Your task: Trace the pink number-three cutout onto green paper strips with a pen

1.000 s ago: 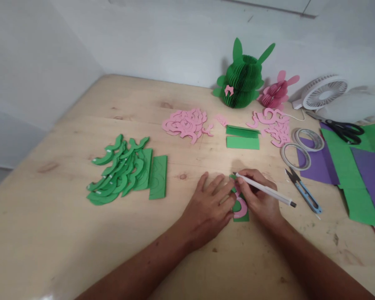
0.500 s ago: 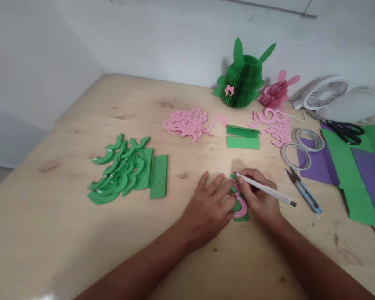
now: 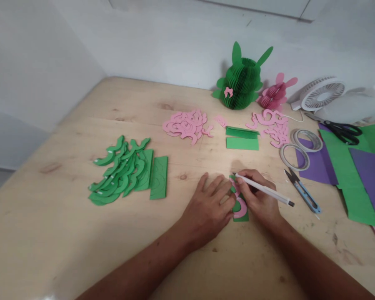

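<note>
A white pen (image 3: 265, 188) is gripped in my right hand (image 3: 261, 198), its tip down at the top of a small green paper strip (image 3: 243, 217). On that strip lies a curved pink paper cutout (image 3: 242, 208), partly covered by my fingers. My left hand (image 3: 208, 208) rests flat with its fingers spread, the fingertips on its right side pressing the cutout and strip against the table. To the left are a pile of green curved cutouts (image 3: 118, 175) and a green rectangle with drawn outlines (image 3: 158, 178).
Pink cutouts (image 3: 186, 125) lie behind my hands, near folded green strips (image 3: 242, 143). On the right are thread snips (image 3: 304, 193), tape rolls (image 3: 295, 157), black scissors (image 3: 342, 131) and green and purple sheets (image 3: 359, 196). A green paper rabbit (image 3: 242, 85) and white fan (image 3: 323, 96) stand behind.
The view has shifted very slightly. Both hands, the pen and the cutout look nearly unchanged in position.
</note>
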{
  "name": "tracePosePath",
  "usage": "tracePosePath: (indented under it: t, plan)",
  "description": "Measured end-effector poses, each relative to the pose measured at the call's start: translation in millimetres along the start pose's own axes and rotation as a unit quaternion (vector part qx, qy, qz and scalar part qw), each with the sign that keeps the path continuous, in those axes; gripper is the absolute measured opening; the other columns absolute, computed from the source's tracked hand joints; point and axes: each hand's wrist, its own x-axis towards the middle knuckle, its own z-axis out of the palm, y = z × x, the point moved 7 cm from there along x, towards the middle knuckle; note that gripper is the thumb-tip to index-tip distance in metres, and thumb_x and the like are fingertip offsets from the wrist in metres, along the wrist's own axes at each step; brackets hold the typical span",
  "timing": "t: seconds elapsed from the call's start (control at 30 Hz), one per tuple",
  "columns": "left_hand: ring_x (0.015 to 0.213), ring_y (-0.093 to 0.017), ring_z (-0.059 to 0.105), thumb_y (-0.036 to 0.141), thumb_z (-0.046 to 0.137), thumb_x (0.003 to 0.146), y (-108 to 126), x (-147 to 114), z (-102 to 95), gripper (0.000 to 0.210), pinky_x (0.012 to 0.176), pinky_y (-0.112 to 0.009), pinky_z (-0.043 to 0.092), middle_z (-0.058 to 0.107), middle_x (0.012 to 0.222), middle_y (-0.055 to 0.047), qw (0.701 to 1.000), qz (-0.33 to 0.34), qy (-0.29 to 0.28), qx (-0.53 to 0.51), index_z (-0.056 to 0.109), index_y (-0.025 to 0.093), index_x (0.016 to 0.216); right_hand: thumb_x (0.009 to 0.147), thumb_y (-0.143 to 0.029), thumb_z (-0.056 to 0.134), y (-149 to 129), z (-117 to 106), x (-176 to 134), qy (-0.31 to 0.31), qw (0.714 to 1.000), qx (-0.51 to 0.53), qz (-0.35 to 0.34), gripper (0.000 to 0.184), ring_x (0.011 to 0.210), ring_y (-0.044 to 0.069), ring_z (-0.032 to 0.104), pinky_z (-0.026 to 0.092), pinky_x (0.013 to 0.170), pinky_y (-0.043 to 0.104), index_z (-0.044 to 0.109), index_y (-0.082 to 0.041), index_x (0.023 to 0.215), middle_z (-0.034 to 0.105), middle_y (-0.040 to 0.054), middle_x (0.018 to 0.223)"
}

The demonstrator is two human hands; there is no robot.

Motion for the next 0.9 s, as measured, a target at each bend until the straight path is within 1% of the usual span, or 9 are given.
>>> tracePosePath:
  t: [0.23, 0.37, 0.5, 0.63, 0.77, 0.9]
  plan:
    - [0.13, -0.03, 0.04, 0.031, 0.051, 0.091, 0.0, 0.0, 0.6, 0.023, 0.109, -0.058, 0.027, 0.054, 0.129, -0.008, 1.0, -0.004, -0.003, -0.005, 0.058, 0.021, 0.11, 0.087, -0.026, 0.055, -0.5, -0.6, 0.2, 0.003, 1.0, 0.004, -0.004, 0.01, 0.063, 0.013, 0.063, 0.05, 0.061, 0.024, 0.063, -0.021, 0.091, 0.068, 0.0013, 0.077]
    - [0.131, -0.03, 0.039, 0.031, 0.052, 0.09, -0.5, -0.4, 1.1, 0.023, 0.109, -0.058, 0.026, 0.051, 0.135, -0.009, 1.0, -0.009, 0.004, -0.006, 0.059, 0.021, 0.11, 0.087, -0.027, 0.055, -1.5, -0.7, 0.8, 0.004, 1.0, 0.005, -0.01, 0.01, 0.062, 0.013, 0.063, 0.051, 0.059, 0.024, 0.062, -0.021, 0.09, 0.068, 0.0014, 0.076]
    - [0.131, -0.03, 0.039, 0.032, 0.052, 0.091, 0.5, -1.0, 1.9, 0.022, 0.109, -0.058, 0.026, 0.053, 0.134, -0.006, 1.0, -0.001, 0.012, 0.002, 0.059, 0.021, 0.109, 0.087, -0.027, 0.054, -1.3, -0.3, 0.8, 0.002, 1.0, 0.012, -0.008, 0.01, 0.059, 0.013, 0.062, 0.05, 0.057, 0.024, 0.062, -0.021, 0.09, 0.067, 0.0009, 0.074]
    - [0.131, -0.03, 0.038, 0.033, 0.049, 0.092, 0.8, -1.5, 3.2, 0.023, 0.109, -0.059, 0.026, 0.054, 0.134, -0.004, 1.0, 0.001, 0.009, 0.011, 0.058, 0.021, 0.11, 0.087, -0.025, 0.055, -2.1, -0.4, 0.4, 0.002, 1.0, 0.018, -0.007, 0.009, 0.06, 0.012, 0.062, 0.05, 0.058, 0.023, 0.062, -0.021, 0.09, 0.068, 0.0005, 0.074]
    - [0.132, -0.031, 0.037, 0.034, 0.05, 0.092, 0.9, -2.0, 3.8, 0.024, 0.109, -0.059, 0.026, 0.052, 0.136, -0.006, 1.0, 0.003, 0.007, 0.015, 0.058, 0.021, 0.111, 0.087, -0.025, 0.055, -2.4, -0.5, 0.4, 0.003, 1.0, 0.013, -0.012, 0.009, 0.064, 0.013, 0.063, 0.051, 0.061, 0.023, 0.062, -0.021, 0.09, 0.068, 0.0009, 0.077]
    - [0.132, -0.031, 0.038, 0.033, 0.049, 0.092, 0.7, -1.7, 3.4, 0.024, 0.109, -0.059, 0.027, 0.051, 0.137, -0.007, 1.0, 0.002, 0.004, 0.015, 0.058, 0.02, 0.11, 0.087, -0.025, 0.054, -0.9, -0.1, 0.7, 0.003, 1.0, 0.013, -0.012, 0.01, 0.063, 0.013, 0.063, 0.051, 0.06, 0.023, 0.062, -0.021, 0.09, 0.068, 0.001, 0.076]
